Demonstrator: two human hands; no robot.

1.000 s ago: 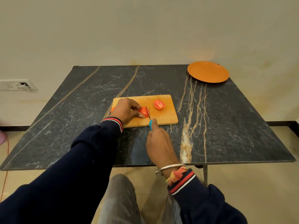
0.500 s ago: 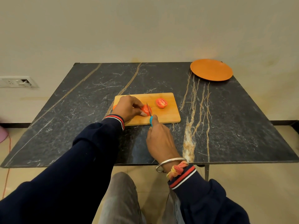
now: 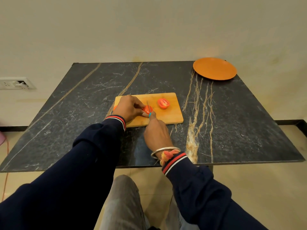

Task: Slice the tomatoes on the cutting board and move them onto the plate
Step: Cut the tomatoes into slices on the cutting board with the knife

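Slicing looks to be the step in hand: on the dark desk sits the wooden cutting board, with the bare orange plate well apart at the far corner. The left hand pinches a red tomato on the board, and the right hand grips the knife, blade on it. A cut half lies face-up nearby. Next comes a steady downward press, fingertips clear.

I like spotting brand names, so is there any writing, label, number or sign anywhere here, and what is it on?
No text can be read anywhere.
The cutting board, the plate, the knife and the table show no print.
The wall socket plate has no marks clear enough to read.
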